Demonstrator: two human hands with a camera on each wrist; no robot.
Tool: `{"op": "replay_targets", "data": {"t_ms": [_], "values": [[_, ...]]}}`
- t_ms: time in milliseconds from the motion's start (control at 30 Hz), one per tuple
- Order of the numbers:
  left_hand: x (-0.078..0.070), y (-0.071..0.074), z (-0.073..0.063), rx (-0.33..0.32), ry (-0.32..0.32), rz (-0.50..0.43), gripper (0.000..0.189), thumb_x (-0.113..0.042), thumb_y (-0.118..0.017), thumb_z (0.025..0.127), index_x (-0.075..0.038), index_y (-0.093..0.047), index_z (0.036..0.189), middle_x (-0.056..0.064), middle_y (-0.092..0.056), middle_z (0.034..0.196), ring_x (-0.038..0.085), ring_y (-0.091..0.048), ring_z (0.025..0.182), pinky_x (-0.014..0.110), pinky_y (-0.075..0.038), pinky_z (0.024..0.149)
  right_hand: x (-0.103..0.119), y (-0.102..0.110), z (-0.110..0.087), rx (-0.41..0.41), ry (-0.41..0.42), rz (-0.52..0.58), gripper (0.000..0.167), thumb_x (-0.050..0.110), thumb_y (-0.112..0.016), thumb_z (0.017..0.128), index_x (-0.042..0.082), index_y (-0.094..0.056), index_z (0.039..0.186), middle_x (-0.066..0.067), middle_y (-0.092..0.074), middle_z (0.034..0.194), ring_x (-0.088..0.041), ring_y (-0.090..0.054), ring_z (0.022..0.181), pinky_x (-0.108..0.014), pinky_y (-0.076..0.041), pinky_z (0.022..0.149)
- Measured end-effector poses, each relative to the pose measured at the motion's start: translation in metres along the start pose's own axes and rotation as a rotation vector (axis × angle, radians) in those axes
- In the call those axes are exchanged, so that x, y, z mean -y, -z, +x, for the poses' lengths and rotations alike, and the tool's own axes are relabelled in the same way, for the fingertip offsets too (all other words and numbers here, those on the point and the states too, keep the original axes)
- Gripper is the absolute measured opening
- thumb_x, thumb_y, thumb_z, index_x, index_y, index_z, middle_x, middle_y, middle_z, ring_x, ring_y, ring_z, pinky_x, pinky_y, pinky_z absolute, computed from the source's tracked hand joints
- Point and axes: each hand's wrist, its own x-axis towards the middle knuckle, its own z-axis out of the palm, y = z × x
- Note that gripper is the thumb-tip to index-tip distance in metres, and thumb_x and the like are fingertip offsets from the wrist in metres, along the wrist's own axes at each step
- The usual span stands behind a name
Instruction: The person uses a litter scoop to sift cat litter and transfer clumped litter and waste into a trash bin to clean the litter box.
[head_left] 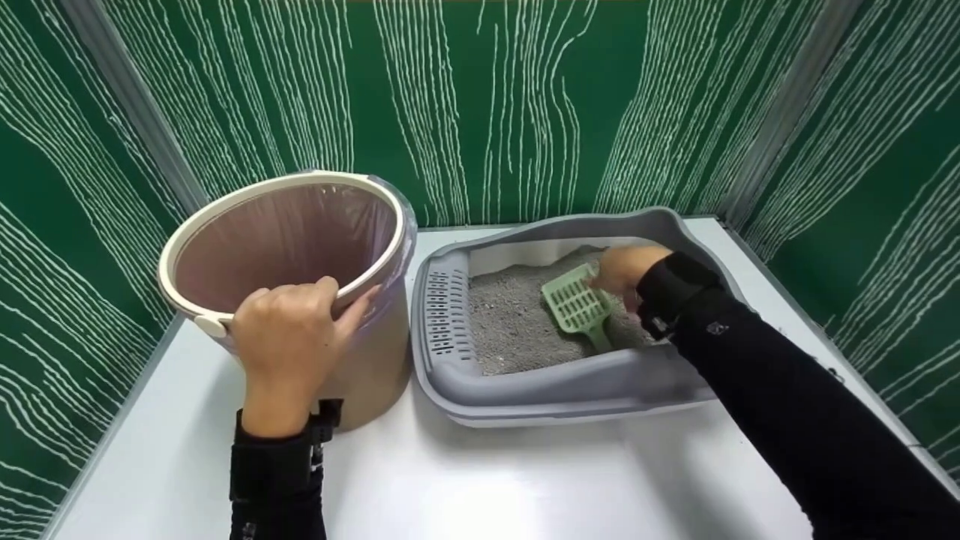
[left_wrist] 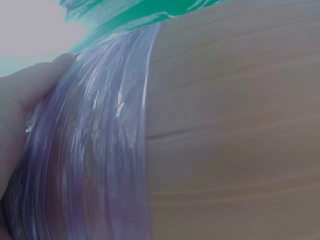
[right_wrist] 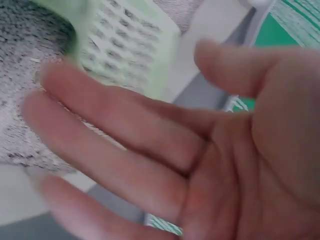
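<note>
My left hand grips the near rim of a beige trash can, its thumb outside against the clear bag liner. In the left wrist view that liner is folded down over the can's ribbed side. My right hand is over the grey litter box, beside a light green litter scoop. The right wrist view shows its fingers extended, thumb apart, palm holding nothing. The slotted scoop lies on the grey litter, handle toward the near wall; whether a fingertip touches it I cannot tell.
The can stands left of the litter box on a white table. Slots pierce the box's left ledge. Green panels with white wavy lines close off the back and both sides.
</note>
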Motion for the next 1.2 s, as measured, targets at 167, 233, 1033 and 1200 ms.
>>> {"op": "replay_targets", "data": {"t_ms": [167,233,1033,1200], "values": [[0.005,-0.005,0.001,-0.008,-0.005,-0.015,0.061,-0.04,-0.087,0.088,-0.012,-0.043,0.058,0.005,-0.037,0.047,0.029,-0.037,0.038,0.041,-0.028,0.043,-0.002,0.004,-0.008,-0.294,-0.016,0.068,0.048,0.041,-0.051,0.111,0.0,-0.068,0.093,-0.026,-0.072,0.105,-0.037,-0.071,0.086,-0.061,-0.056,0.087],[0.009,-0.008,0.003,0.008,-0.007,-0.016,0.06,-0.041,-0.087,0.089,-0.011,-0.044,0.059,0.005,-0.038,0.047,0.029,-0.038,0.038,0.041,-0.029,0.043,-0.005,0.003,-0.01,-0.377,0.021,0.129,0.044,0.038,-0.053,0.112,-0.001,-0.068,0.097,-0.029,-0.07,0.109,-0.041,-0.07,0.091,-0.061,-0.056,0.088],[0.108,-0.073,0.06,0.465,0.148,-0.058,0.081,-0.081,-0.057,0.093,-0.001,-0.065,0.094,0.02,-0.064,0.088,0.045,-0.062,0.083,0.058,-0.045,0.075,-0.047,-0.003,-0.003,-0.619,0.032,0.181,0.068,0.043,-0.05,0.113,-0.003,-0.036,0.161,-0.034,-0.03,0.165,-0.053,-0.026,0.153,-0.078,-0.021,0.116],[0.077,-0.083,0.085,0.528,0.084,-0.143,0.088,-0.075,-0.053,0.099,0.001,-0.059,0.144,0.027,-0.056,0.144,0.046,-0.047,0.137,0.065,-0.035,0.111,-0.058,0.001,-0.004,-0.605,0.015,0.204,0.078,0.056,-0.044,0.112,0.003,-0.026,0.167,-0.034,-0.022,0.168,-0.057,-0.018,0.155,-0.082,-0.012,0.115]]}}
